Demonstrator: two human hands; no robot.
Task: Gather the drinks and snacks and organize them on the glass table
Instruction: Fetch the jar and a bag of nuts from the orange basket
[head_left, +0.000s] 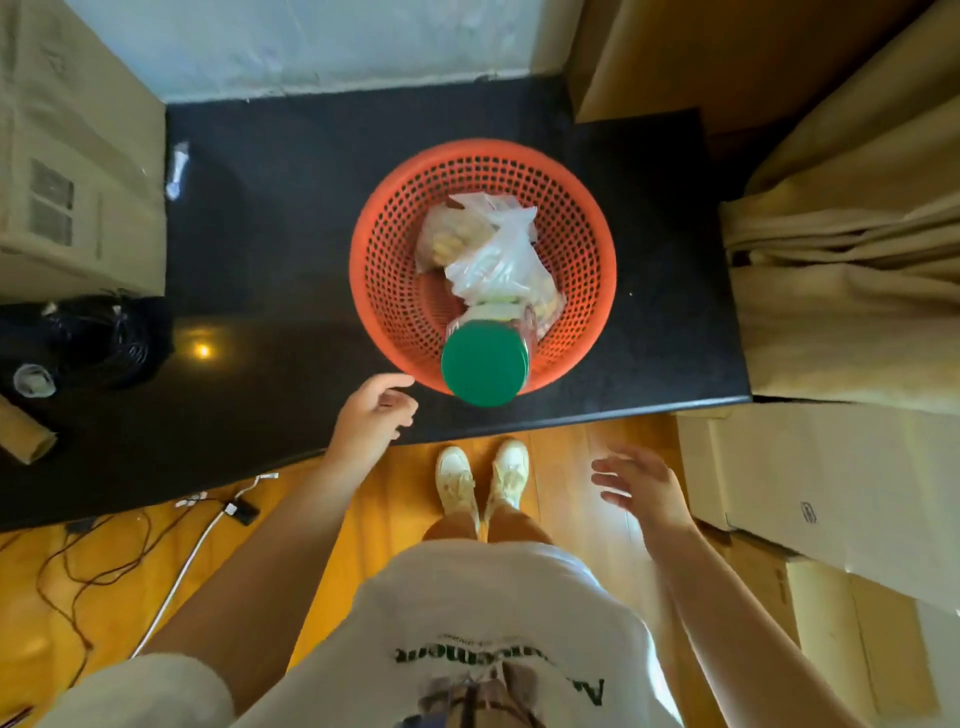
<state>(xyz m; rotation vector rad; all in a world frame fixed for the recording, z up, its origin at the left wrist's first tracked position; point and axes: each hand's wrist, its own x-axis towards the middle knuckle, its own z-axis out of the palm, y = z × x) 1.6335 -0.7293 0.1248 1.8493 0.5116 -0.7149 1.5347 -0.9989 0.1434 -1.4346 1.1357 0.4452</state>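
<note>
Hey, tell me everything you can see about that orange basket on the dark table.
The orange basket is round, looks like plastic, and its walls are perforated with small holes. It stands upright on the dark table, near the front edge. Inside lie clear plastic bags of snacks and a jar with a green lid leaning over the near rim. The left hand hovers beside it, not touching.

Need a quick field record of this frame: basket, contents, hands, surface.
surface: dark table
basket: orange perforated basket, on the table near its front edge
contents: green-lidded jar, clear plastic bags of snacks
left hand: fingers relaxed, beside the basket rim, holding nothing
right hand: open, off the table, over the floor
</note>
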